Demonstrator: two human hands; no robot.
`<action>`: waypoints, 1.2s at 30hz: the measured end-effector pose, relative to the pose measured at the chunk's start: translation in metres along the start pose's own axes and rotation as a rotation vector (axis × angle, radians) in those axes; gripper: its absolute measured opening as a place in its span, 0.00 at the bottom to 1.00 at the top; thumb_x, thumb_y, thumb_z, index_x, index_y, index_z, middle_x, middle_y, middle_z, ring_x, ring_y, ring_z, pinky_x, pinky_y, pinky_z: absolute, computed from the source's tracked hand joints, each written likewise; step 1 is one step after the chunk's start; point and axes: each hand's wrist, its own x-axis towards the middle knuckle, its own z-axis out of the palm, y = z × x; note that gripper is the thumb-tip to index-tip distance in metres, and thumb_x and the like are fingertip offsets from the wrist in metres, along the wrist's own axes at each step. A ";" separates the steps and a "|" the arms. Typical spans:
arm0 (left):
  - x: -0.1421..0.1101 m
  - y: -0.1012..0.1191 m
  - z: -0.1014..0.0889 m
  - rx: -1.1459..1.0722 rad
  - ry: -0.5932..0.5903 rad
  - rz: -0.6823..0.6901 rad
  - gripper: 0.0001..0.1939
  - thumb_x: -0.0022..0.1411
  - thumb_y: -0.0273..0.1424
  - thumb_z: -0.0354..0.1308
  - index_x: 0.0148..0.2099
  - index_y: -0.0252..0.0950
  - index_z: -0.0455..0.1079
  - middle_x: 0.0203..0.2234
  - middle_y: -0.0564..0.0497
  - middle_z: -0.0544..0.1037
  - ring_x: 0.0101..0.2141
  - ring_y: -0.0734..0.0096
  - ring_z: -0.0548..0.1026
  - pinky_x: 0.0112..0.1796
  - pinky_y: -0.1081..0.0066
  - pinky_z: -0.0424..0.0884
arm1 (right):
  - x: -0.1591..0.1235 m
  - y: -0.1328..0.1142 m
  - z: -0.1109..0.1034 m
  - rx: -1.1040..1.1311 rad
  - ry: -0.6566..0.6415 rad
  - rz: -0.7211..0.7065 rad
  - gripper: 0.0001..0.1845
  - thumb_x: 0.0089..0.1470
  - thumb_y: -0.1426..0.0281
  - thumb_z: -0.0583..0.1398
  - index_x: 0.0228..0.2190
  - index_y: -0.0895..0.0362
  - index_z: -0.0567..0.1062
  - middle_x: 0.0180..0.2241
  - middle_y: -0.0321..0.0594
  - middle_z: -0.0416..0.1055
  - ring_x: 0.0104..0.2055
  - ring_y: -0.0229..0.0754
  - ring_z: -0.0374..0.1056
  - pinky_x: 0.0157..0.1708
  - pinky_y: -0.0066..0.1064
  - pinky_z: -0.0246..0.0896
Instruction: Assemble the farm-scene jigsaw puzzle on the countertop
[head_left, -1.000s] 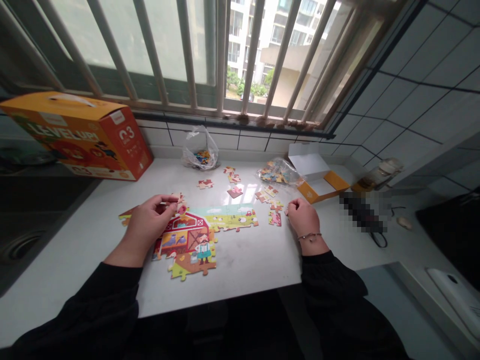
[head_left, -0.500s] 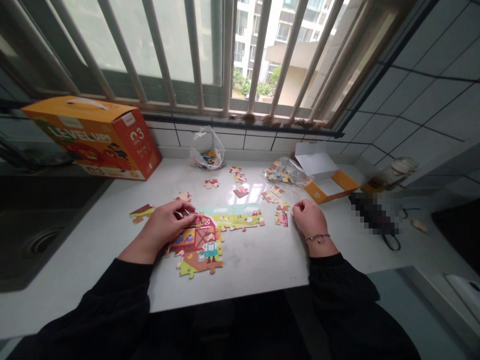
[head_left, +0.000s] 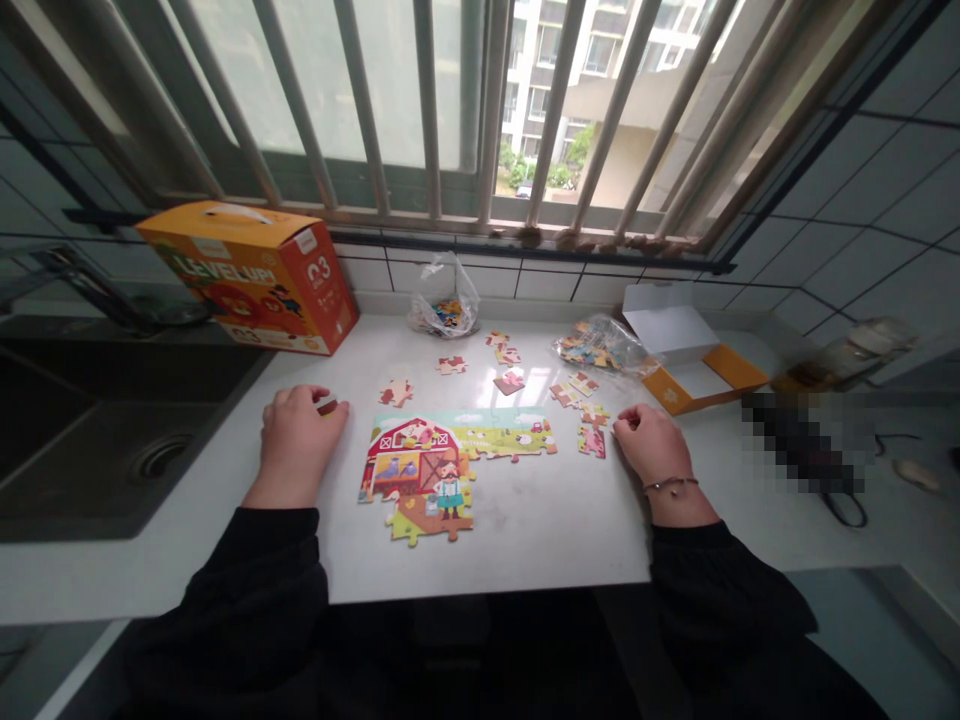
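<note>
While a half-built farm puzzle [head_left: 442, 465] lies near the front edge of a white worktop [head_left: 525, 530], the left hand [head_left: 296, 445] is seen curled over a small piece [head_left: 327, 407] just left of it, though whether the grip is closed on it cannot be told. The right hand [head_left: 654, 447] is loosely curled, nothing visibly held. Loose pieces [head_left: 510, 380], two plastic bags, an orange box [head_left: 255, 275] and an open carton [head_left: 694, 360] are spread below a barred window; a sink [head_left: 112, 450] is cut off at left, and an object at right is blurred out.
</note>
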 end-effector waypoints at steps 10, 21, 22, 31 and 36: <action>-0.005 0.045 0.015 0.174 -0.146 0.146 0.30 0.68 0.54 0.59 0.56 0.35 0.80 0.58 0.33 0.76 0.59 0.35 0.72 0.59 0.43 0.72 | 0.001 0.000 0.002 -0.012 -0.007 -0.010 0.09 0.59 0.68 0.62 0.37 0.54 0.82 0.39 0.47 0.79 0.45 0.52 0.72 0.49 0.41 0.63; -0.002 0.063 0.022 0.154 -0.217 0.177 0.28 0.66 0.55 0.62 0.54 0.38 0.81 0.55 0.37 0.77 0.58 0.37 0.73 0.60 0.45 0.72 | 0.000 -0.001 0.002 -0.017 0.006 -0.006 0.09 0.59 0.68 0.62 0.38 0.55 0.83 0.39 0.47 0.78 0.44 0.51 0.71 0.50 0.40 0.63; -0.002 0.062 0.023 0.124 -0.212 0.181 0.27 0.65 0.54 0.63 0.53 0.37 0.81 0.55 0.37 0.77 0.58 0.37 0.73 0.61 0.45 0.72 | 0.000 -0.002 0.002 -0.019 0.005 -0.004 0.09 0.59 0.68 0.61 0.38 0.55 0.83 0.39 0.47 0.78 0.45 0.52 0.71 0.50 0.41 0.63; 0.012 -0.010 -0.014 -0.333 0.173 -0.157 0.31 0.82 0.46 0.35 0.61 0.33 0.74 0.57 0.35 0.80 0.59 0.49 0.78 0.62 0.49 0.72 | -0.001 0.001 0.003 -0.022 0.013 -0.038 0.10 0.60 0.67 0.61 0.38 0.55 0.83 0.39 0.49 0.78 0.45 0.53 0.71 0.50 0.41 0.63; 0.009 -0.038 -0.029 -0.187 0.121 -0.178 0.32 0.77 0.50 0.40 0.50 0.33 0.80 0.52 0.35 0.82 0.58 0.43 0.78 0.61 0.46 0.73 | 0.002 0.006 0.005 -0.035 -0.008 -0.067 0.10 0.60 0.67 0.60 0.37 0.55 0.82 0.38 0.48 0.78 0.44 0.53 0.71 0.49 0.42 0.63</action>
